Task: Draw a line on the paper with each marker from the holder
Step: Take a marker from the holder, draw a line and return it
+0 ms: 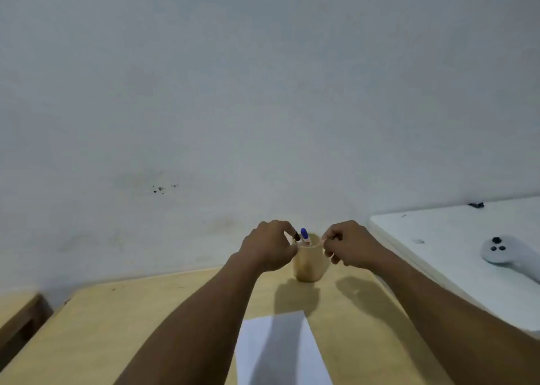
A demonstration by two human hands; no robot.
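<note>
A pale wooden holder (307,263) stands upright on the wooden table (117,326), near the wall. A blue-capped marker (304,235) and a black-capped marker (297,236) stick out of it. My left hand (267,246) is at the holder's left rim, its fingertips pinched on the black marker's top. My right hand (349,244) is at the right rim with fingers curled against the holder's upper edge. A white sheet of paper (277,352) lies on the table in front of the holder, between my forearms.
A white table (455,253) stands to the right, with a white controller (508,253) and a small dark object (476,205) on it. A light grey wall (263,92) rises right behind the holder. Another wooden piece of furniture (17,311) stands at the far left.
</note>
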